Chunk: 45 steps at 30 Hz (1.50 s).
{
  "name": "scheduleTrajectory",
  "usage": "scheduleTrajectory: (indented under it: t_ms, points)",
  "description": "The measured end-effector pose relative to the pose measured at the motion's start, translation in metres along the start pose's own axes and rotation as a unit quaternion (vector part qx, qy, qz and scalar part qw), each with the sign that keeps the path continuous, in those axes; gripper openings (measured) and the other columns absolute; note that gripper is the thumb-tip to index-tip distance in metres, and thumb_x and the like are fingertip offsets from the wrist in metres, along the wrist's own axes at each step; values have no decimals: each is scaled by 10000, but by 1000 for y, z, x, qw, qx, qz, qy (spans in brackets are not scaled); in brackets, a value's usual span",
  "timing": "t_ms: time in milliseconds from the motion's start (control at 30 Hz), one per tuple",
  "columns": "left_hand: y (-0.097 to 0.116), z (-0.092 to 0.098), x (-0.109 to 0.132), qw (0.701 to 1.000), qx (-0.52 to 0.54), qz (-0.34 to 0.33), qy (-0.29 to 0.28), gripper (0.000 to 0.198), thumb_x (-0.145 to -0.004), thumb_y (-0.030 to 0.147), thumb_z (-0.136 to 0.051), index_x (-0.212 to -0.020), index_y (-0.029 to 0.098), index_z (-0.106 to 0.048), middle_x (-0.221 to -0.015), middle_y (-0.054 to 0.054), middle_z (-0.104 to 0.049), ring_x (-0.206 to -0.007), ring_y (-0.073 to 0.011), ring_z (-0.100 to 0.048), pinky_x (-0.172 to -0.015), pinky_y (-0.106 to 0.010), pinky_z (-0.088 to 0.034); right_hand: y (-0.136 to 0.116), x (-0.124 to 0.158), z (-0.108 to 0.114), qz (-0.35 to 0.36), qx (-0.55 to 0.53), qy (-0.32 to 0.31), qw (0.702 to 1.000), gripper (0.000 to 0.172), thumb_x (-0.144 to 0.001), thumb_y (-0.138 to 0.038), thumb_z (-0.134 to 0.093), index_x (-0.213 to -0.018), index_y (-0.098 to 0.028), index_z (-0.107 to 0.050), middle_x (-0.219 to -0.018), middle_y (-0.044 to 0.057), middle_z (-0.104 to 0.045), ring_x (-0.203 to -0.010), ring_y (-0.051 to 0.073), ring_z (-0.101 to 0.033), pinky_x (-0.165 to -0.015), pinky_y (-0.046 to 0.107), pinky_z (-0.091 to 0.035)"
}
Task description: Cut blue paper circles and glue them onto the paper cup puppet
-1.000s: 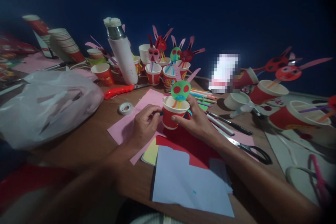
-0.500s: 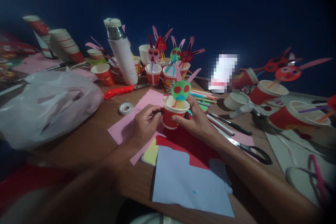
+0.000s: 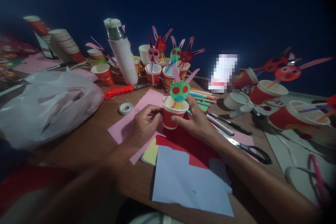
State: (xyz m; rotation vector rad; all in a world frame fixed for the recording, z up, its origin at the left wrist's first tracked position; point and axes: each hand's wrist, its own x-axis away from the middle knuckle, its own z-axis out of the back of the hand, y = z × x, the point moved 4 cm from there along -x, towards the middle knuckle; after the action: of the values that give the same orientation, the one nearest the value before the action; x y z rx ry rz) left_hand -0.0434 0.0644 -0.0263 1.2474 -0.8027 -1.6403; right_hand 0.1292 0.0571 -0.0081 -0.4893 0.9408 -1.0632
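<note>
A red paper cup (image 3: 170, 119) with a white rim stands upright in the middle. Its green paper face (image 3: 180, 91) has red eyes, a blue mouth and pink ears, and rises on orange and yellow straws from inside the cup. My right hand (image 3: 195, 120) grips the cup from the right, thumb across its front; the other fingers are partly hidden behind it. At the cup's left side my left hand (image 3: 147, 122) is closed in a pinch. What lies between those fingertips is too small to make out. Pink paper (image 3: 123, 127) and red paper (image 3: 202, 154) lie beneath the hands.
Scissors (image 3: 254, 152), pens (image 3: 231, 122) and colored straws (image 3: 202, 94) lie to the right. Tape (image 3: 126, 108), a red-handled cutter (image 3: 119, 91) and a plastic bag (image 3: 52, 108) are at left. A flask (image 3: 122, 56) and several decorated cups (image 3: 153, 77) stand behind. White paper (image 3: 181, 178) lies in front.
The green face has shifted slightly left and down, its ears moving with it. The cup has moved very slightly left; both hands keep nearly the same pose.
</note>
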Motion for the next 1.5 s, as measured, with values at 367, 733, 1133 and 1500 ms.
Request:
scheduleTrajectory:
  t_ms: [367, 733, 1133, 1500]
  points:
    - [-4, 0, 0, 998, 40, 39, 8, 193, -749, 165, -580, -940, 156, -600, -880, -35, -641, -718, -108, -597, -643, -205, -486, 1, -1, -2, 6, -16, 4, 1000, 648, -699, -331, -711, -1260, -253, -395, -1244, 73, -531, -1151, 267, -504, -966, 421, -400]
    - [0, -3, -1, 992, 98, 83, -7, 234, -737, 188, -585, -965, 143, -560, -864, -41, -603, -699, -101, -580, -640, -219, -504, 3, 1, -2, 1, -16, 1, 1000, 668, -705, -343, -704, -1281, -248, -379, -1281, 81, -506, -1188, 267, -479, -983, 432, -392]
    - [0, -1, -2, 992, 78, 91, -27, 236, -754, 196, -574, -985, 144, -577, -861, -46, -618, -678, -101, -584, -587, -201, -501, 3, 1, -1, -3, -27, -3, 1000, 660, -713, -339, -696, -1286, -254, -378, -1283, 73, -510, -1167, 263, -495, -979, 430, -393]
    - [0, -2, -2, 990, 95, 102, -19, 220, -726, 159, -568, -945, 146, -557, -844, -41, -604, -706, -109, -587, -600, -205, -489, 3, 2, -3, -5, -25, -3, 1000, 696, -695, -309, -709, -1303, -254, -374, -1293, 71, -507, -1181, 261, -484, -986, 425, -391]
